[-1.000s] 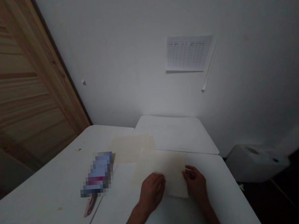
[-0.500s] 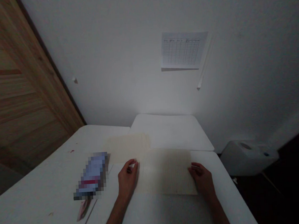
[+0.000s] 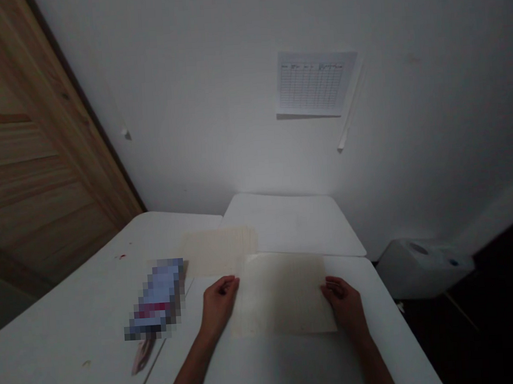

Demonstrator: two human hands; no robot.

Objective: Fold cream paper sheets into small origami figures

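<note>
A thin beige sheet (image 3: 284, 294) with fine parallel lines, its material unclear, spreads between my two hands. Closed at the sheet's left edge, my left hand (image 3: 220, 301) pinches it between thumb and fingertips. My right hand (image 3: 343, 299) grips the opposite edge with curled fingers. Just beyond my left hand, more similar beige sheets (image 3: 212, 251) lie flat, and the held sheet's far left corner meets or slightly overlaps them; I cannot tell which.
A pixelated blue item (image 3: 158, 293) with a red band rests on the white table (image 3: 85, 307) to the left. A printed chart (image 3: 315, 84) hangs on the wall. To the right, below table height, is a white container (image 3: 422, 271); a wooden door (image 3: 31, 142) stands left.
The held sheet has shifted very slightly left and lies more evenly. My right hand has edged left with it, while my left hand's fingers have closed a little more.
</note>
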